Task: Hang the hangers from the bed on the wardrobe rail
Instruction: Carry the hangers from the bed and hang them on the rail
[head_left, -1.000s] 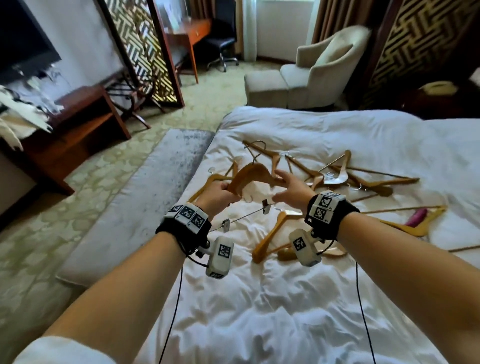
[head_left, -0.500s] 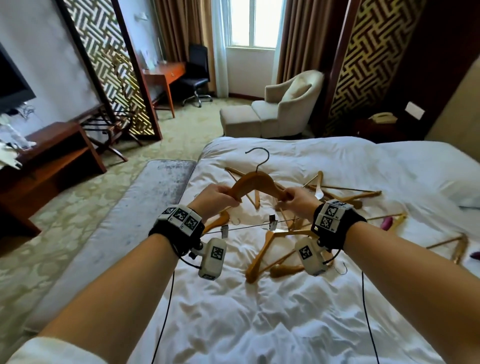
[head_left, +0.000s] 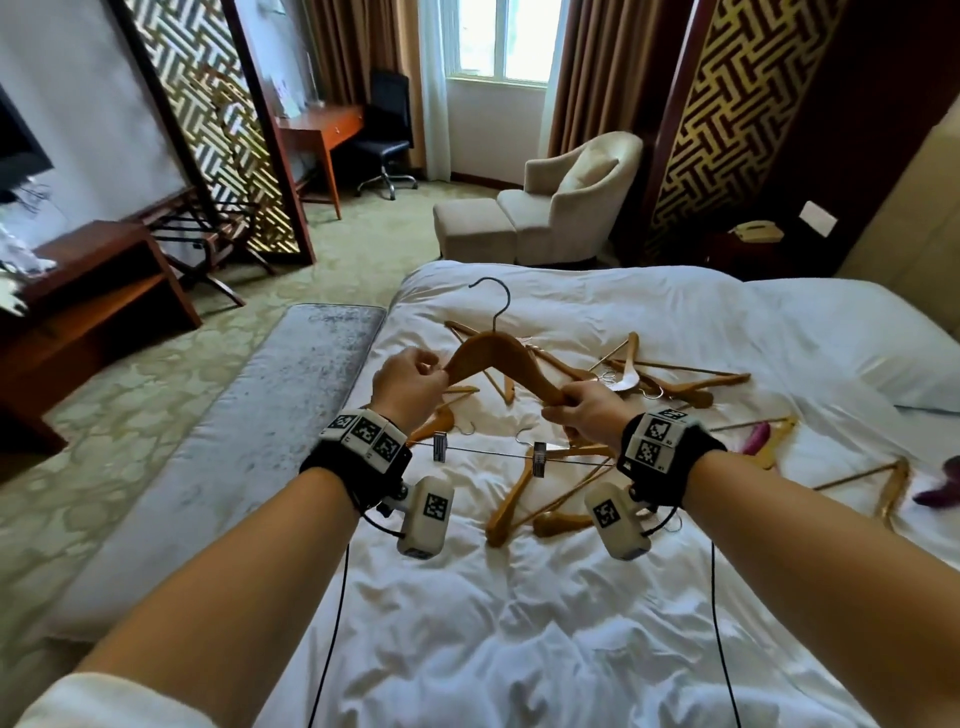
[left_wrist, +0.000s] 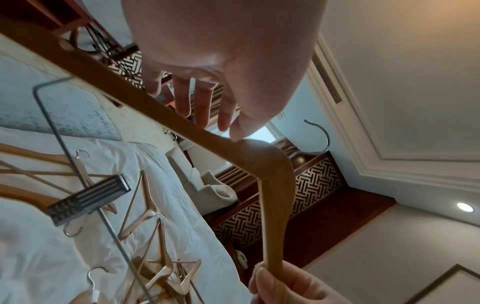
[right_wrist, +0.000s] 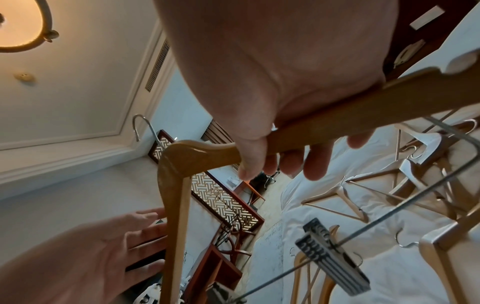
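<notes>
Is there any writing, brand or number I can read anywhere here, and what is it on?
No readable words, brands or numbers.
Wrist bands: black-and-white square code patterns, no letters.
Camera pods: the same kind of pattern.
Held hanger: no mark visible.

A wooden clip hanger with a dark metal hook pointing to 12 o'clock is held upright above the white bed, a thin wire bar with two metal clips slung below its arms. The left hand grips its arm at 9 o'clock and the right hand at 3 o'clock. More wooden hangers lie flat, scattered and overlapping, on the bedding from 12 to 3 o'clock of it.
</notes>
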